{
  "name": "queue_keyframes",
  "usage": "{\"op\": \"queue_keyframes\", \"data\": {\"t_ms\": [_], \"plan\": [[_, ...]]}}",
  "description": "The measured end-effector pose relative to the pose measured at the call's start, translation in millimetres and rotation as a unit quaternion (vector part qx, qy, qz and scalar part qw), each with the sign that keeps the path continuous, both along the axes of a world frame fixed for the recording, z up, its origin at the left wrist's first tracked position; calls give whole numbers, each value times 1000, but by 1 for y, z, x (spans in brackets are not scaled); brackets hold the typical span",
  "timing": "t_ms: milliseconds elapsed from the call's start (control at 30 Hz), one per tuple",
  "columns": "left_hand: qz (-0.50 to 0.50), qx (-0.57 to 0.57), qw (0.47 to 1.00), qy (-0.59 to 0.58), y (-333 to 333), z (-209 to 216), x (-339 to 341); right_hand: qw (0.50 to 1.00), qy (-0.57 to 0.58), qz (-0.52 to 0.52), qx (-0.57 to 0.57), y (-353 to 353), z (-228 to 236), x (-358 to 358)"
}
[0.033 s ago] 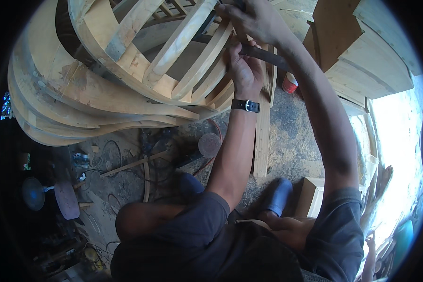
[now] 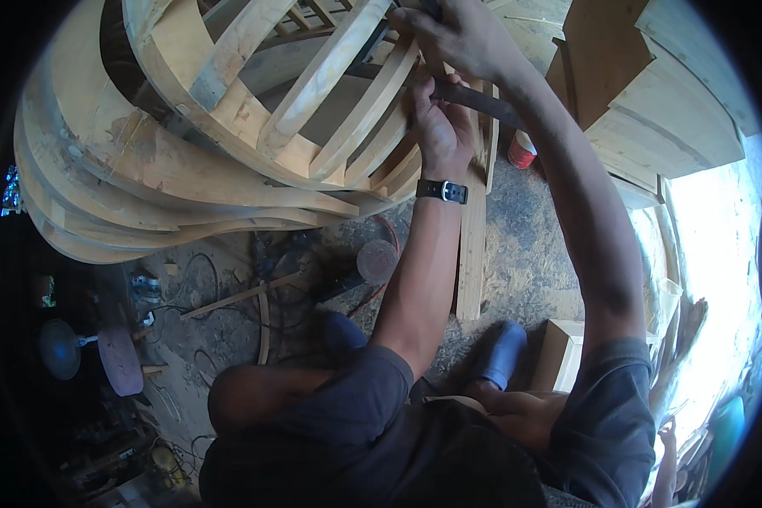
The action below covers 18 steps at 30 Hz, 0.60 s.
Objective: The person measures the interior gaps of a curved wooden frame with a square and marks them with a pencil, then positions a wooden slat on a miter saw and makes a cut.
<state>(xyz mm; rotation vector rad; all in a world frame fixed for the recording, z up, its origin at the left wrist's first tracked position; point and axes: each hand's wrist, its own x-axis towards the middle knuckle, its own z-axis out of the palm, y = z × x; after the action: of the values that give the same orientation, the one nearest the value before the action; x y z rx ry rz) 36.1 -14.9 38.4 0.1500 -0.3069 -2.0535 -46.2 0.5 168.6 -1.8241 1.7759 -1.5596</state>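
My left hand (image 2: 444, 131), with a black watch strap on its wrist, is closed around a dark flat bar (image 2: 487, 104) beside the slats of a curved wooden frame (image 2: 229, 127). Just above it, my right hand (image 2: 470, 42) is bent over the upper end of the slats, its fingers closed at dark parts near the top edge. What exactly those fingers grip is partly hidden. The bar runs from the left hand's fingers toward the right forearm and passes behind it. Pale curved slats (image 2: 368, 110) stand right next to both hands.
A wooden plank (image 2: 472, 254) lies on the dusty floor below my hands, with a red cup (image 2: 522, 151) near it. Pale wooden panels (image 2: 669, 118) stand at right. Cords, wood strips (image 2: 241, 295) and a round-ended tool (image 2: 377, 261) lie at left, near my feet.
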Motion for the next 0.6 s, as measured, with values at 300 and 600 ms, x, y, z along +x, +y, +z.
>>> {"op": "queue_keyframes", "data": {"t_ms": [300, 600], "plan": [[-16, 10, 1000, 6, -5, -5, -1, 1000, 11, -1, 22, -1, 5, 1], [-7, 27, 1000, -4, -3, -4, -3, 1000, 9, 15, 13, -3, 4, -1]]}}
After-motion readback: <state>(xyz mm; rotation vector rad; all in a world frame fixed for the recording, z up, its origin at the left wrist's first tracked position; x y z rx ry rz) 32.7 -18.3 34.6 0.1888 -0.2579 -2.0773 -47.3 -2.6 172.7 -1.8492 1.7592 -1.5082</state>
